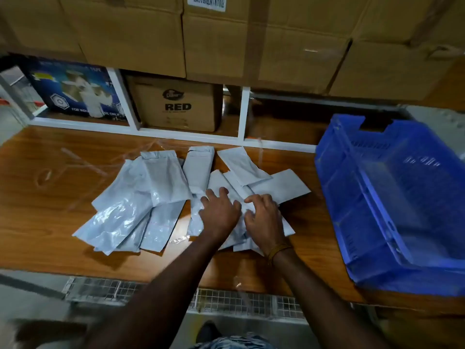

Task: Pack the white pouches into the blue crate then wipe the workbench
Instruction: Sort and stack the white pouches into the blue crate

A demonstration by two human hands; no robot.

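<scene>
Several white pouches (141, 197) lie in a loose overlapping heap in the middle of the wooden workbench (37, 197). My left hand (220, 212) rests palm down on the pouches at the right part of the heap, fingers spread. Just to its right, my right hand (263, 216) lies on the same pouches with its fingers bent; whether it grips one I cannot tell. The blue crate (392, 205) stands at the right end of the bench, tilted toward me, and looks empty.
Behind the bench a white-framed shelf (241, 114) holds a brown box marked RED (176, 107) and a blue printed box (75, 89). Large cardboard cartons (226, 39) are stacked above. A wire mesh (176, 295) runs below the bench's front edge.
</scene>
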